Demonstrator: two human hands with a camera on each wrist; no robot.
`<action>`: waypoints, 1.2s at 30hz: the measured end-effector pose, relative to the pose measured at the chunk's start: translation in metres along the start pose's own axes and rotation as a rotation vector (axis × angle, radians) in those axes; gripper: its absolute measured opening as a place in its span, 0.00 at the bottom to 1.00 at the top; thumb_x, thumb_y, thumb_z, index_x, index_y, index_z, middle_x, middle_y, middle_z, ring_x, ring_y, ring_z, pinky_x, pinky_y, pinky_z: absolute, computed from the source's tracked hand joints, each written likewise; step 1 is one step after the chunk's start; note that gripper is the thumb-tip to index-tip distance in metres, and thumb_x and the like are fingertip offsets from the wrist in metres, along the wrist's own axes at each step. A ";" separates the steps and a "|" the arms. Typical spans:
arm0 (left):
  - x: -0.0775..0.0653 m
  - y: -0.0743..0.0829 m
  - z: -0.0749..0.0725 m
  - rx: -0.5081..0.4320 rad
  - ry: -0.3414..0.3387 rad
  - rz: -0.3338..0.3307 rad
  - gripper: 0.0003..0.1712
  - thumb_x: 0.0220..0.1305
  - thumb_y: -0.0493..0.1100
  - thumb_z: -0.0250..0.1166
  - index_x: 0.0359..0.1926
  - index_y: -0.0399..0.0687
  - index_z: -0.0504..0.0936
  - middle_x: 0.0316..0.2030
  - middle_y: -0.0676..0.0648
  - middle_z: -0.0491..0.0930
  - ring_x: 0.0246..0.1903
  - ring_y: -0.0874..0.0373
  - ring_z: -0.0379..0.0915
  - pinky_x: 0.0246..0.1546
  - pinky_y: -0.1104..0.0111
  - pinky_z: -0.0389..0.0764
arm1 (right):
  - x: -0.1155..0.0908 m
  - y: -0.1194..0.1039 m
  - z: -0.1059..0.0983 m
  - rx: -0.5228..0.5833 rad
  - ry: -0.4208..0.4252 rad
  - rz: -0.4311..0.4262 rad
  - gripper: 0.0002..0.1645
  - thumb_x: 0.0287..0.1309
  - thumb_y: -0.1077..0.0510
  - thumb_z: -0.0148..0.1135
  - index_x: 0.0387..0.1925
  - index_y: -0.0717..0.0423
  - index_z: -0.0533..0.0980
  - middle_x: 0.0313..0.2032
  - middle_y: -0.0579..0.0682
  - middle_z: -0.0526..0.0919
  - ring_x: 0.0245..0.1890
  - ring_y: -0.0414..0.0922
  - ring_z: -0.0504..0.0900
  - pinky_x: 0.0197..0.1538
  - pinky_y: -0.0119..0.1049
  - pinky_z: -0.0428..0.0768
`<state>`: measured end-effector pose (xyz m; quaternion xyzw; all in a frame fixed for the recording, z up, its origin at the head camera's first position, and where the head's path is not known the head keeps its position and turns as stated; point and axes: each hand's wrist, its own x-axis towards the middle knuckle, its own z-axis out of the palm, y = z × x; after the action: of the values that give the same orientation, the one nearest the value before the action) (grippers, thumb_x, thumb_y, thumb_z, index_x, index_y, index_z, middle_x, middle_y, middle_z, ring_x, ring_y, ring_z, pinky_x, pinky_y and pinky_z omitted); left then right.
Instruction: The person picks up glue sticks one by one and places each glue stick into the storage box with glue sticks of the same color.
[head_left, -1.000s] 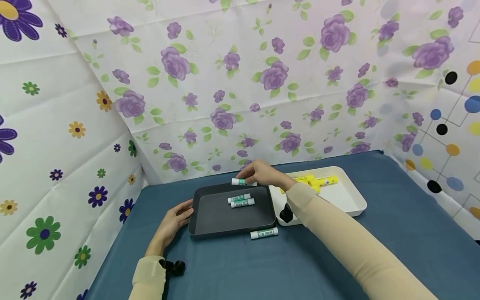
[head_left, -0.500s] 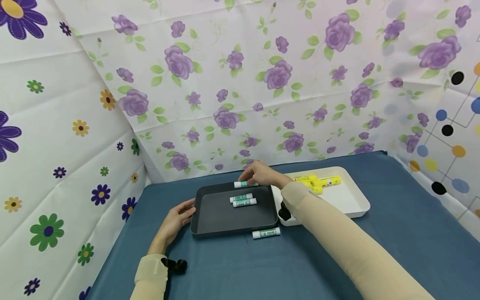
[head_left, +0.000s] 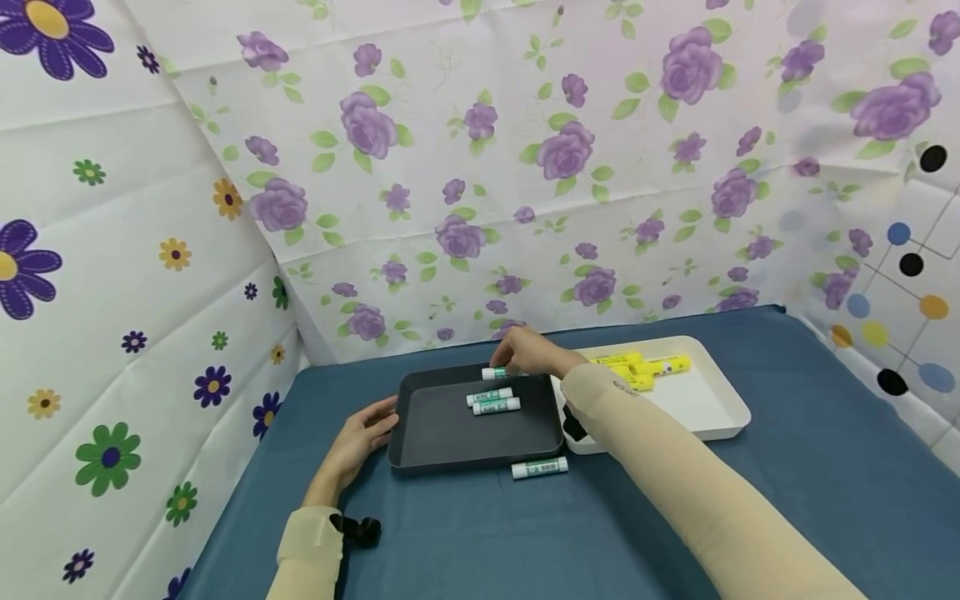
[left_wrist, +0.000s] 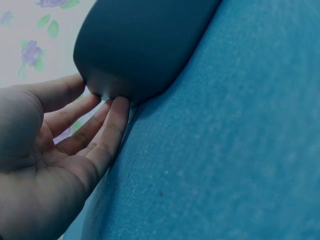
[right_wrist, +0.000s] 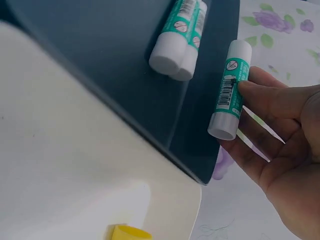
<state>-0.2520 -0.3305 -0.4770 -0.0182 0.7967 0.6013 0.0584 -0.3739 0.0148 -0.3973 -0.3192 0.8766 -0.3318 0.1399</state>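
My right hand [head_left: 527,352] pinches a white-and-green glue stick [right_wrist: 231,90] between thumb and fingers, over the dark grey tray's far right part. In the right wrist view the label and barcode face the camera. Two more glue sticks [head_left: 493,406] lie side by side inside the grey tray [head_left: 435,437]. Another glue stick [head_left: 540,468] rests on the cloth just in front of the tray's near right corner. My left hand [head_left: 363,437] touches the tray's left end; in the left wrist view its fingertips [left_wrist: 119,107] meet the outer wall, extended rather than wrapped round it.
A white tray [head_left: 705,417] stands against the grey tray's right side, holding several yellow tubes [head_left: 663,365]. Both sit on a blue cloth-covered table [head_left: 465,542]. Flower-printed sheets [head_left: 450,167] rise behind and at the left; a dotted sheet hangs at the right.
The right hand has lowered the glue stick slightly toward the tray's far side. The left hand stays at the tray's left end. The whole head view has shifted a little.
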 end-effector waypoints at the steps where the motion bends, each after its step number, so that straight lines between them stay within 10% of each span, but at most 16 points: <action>1: 0.000 0.000 0.000 0.001 0.000 0.000 0.31 0.81 0.45 0.59 0.79 0.46 0.65 0.68 0.36 0.68 0.67 0.43 0.68 0.67 0.54 0.76 | 0.001 0.001 0.000 -0.013 0.000 0.000 0.18 0.63 0.76 0.65 0.51 0.61 0.88 0.50 0.55 0.89 0.54 0.51 0.86 0.56 0.43 0.86; 36: 0.000 0.002 -0.001 -0.035 0.000 0.005 0.31 0.80 0.46 0.59 0.78 0.47 0.66 0.68 0.35 0.68 0.68 0.43 0.67 0.69 0.49 0.73 | 0.015 0.008 0.021 -0.246 -0.057 0.034 0.22 0.62 0.77 0.58 0.46 0.55 0.89 0.46 0.52 0.89 0.51 0.50 0.85 0.55 0.45 0.86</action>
<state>-0.2523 -0.3307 -0.4751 -0.0174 0.7863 0.6151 0.0564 -0.3798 -0.0009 -0.4185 -0.3284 0.9116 -0.2101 0.1302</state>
